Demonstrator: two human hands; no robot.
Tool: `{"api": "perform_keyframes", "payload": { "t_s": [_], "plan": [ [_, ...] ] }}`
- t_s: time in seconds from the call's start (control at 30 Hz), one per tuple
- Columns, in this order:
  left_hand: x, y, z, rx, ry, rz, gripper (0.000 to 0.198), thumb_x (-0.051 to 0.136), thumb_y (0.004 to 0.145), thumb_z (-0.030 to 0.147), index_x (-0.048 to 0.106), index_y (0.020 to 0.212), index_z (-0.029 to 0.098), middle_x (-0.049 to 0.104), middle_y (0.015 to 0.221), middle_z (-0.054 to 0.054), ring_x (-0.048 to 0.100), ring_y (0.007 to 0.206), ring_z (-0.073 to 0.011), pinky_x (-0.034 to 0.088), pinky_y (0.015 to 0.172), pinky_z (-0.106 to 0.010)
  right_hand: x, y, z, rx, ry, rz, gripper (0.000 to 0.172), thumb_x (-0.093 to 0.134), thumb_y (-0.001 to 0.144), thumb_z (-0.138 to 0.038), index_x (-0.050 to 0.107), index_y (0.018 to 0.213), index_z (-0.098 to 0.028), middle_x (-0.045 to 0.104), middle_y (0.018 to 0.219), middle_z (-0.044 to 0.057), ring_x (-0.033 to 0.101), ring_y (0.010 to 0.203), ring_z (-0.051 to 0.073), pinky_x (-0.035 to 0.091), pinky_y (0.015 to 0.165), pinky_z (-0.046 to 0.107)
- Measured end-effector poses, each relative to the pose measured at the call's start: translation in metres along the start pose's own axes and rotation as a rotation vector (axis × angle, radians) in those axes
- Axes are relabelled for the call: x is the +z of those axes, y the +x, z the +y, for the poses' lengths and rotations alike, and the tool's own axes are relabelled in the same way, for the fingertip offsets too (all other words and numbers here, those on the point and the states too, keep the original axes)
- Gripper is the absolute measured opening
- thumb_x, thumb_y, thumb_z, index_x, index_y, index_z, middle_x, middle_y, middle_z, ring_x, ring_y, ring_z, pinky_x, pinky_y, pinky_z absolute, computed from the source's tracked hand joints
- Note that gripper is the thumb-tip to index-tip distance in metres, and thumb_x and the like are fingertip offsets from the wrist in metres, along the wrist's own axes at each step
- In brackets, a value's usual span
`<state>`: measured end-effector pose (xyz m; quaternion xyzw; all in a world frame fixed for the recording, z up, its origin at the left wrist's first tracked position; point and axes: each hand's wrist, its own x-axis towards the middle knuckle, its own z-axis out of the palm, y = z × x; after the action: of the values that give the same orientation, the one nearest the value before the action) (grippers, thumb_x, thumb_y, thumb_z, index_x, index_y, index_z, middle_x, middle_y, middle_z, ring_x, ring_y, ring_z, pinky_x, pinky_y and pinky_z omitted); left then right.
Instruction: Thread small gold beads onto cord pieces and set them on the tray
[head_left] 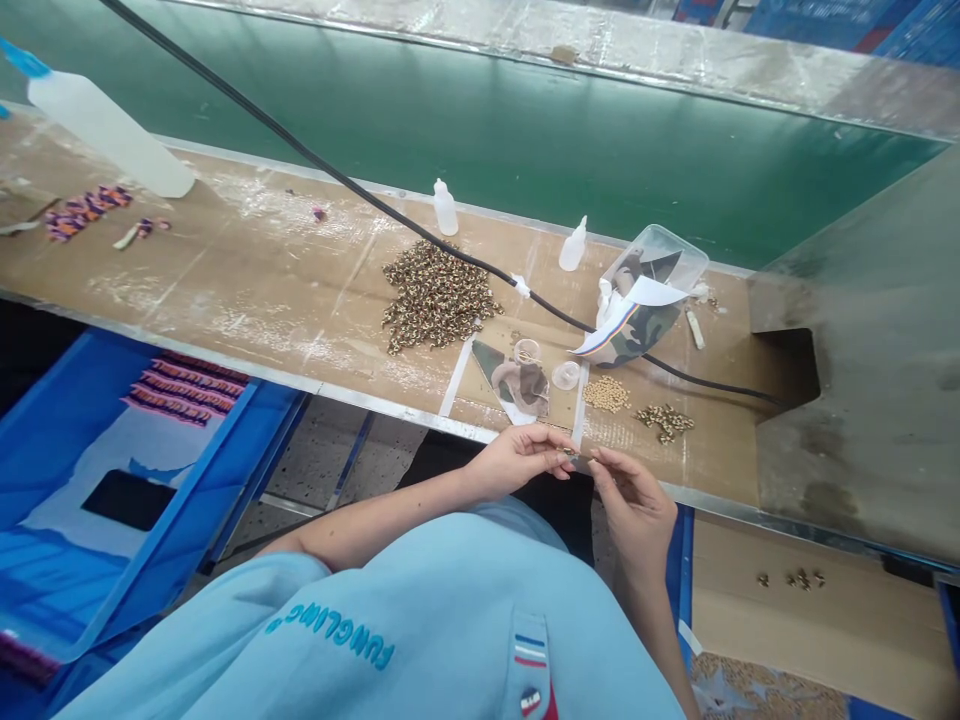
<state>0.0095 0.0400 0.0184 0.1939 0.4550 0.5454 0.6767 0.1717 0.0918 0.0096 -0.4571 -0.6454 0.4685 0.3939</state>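
We keep the work at our fingertips for fine control: our left hand [517,460] and right hand [634,510] narrowly pinch a tiny gold-toned metal piece [574,456]. Beyond that piece lie a small heap of round tan beads [606,394], a mottled brown beaded pile [435,295] and the scuffed tan counter [225,290].

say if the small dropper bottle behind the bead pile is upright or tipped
Upright: the small plastic dropper bottle stands on its base on the bench, nozzle pointing up.
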Motion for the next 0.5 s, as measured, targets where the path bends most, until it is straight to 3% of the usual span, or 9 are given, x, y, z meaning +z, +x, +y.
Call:
{"api": "perform_keyframes", "payload": {
  "t_s": [0.27, 0.5],
  "plan": [
    [0.0, 0.0, 0.0, 0.036, -0.017, -0.021, 0.035, 0.078, 0.065, 0.039, 0.067, 0.085, 0.012, 0.067, 0.078, -0.004, 0.063, 0.076, -0.0118, 0.053, 0.072, -0.024, 0.01, -0.008, 0.005, 0.169, 0.195, 0.006, 0.024, 0.072, 0.072, -0.03, 0.068, 0.093, -0.019, 0.072, 0.089, 0.004, 0.067, 0.079, 0.015, 0.056, 0.078, 0.032],
    [0.0, 0.0, -0.001, 0.044, -0.018, -0.037, 0.034, 0.077, 0.066, 0.038, 0.068, 0.084, 0.011, 0.066, 0.081, -0.005, 0.062, 0.077, -0.0118, 0.053, 0.072, -0.024, 0.01, -0.01, 0.011, 0.181, 0.248, -0.012, 0.023, 0.073, 0.072, -0.027, 0.069, 0.094, -0.02, 0.072, 0.089, 0.004, 0.067, 0.08, 0.015, 0.056, 0.076, 0.029]
  ]
}}
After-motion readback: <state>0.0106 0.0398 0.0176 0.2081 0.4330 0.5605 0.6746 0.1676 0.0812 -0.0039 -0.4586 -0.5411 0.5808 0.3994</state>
